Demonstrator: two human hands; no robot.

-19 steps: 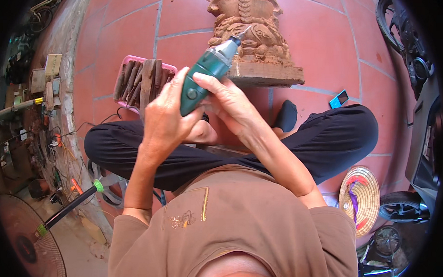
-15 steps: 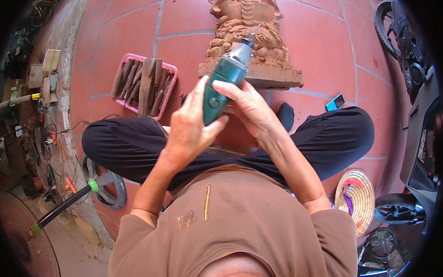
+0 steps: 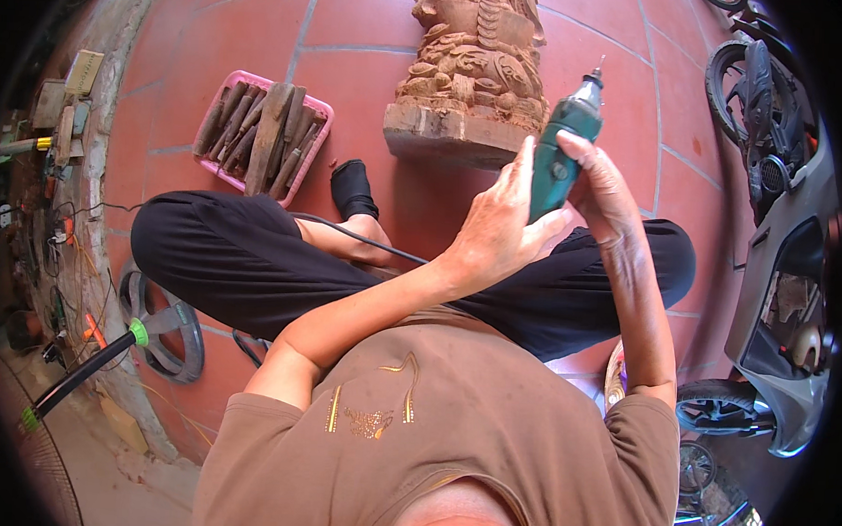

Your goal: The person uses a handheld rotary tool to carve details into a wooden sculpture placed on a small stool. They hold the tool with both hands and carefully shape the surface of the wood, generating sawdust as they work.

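A green rotary tool [image 3: 562, 149] with a thin metal bit points up and away, held at the right of the carved wood. My right hand [image 3: 602, 190] wraps its right side, the thumb lying across the front of the body. Against the tool's left side and lower end rests my left hand [image 3: 501, 215], fingers stretched along it and thumb underneath. The brown wooden carving [image 3: 479, 75] stands on its block base on the floor beyond my legs. Apart from the wood, the bit hangs in the air. A dark cord [image 3: 384, 245] crosses my lap.
A pink basket [image 3: 321, 157] of wooden-handled tools [image 3: 270, 137] sits on the red tiles at left. A grey motorbike [image 3: 767, 303] stands at right. To the left are a wheel-like ring [image 3: 191, 352], a fan [image 3: 39, 444] and clutter along a low wall. A woven hat [image 3: 614, 376] is partly hidden.
Both hands have carried the rotary tool to the right, from in front of the carving to beside it. The view has shifted too, and the cord and my socked foot now show more.
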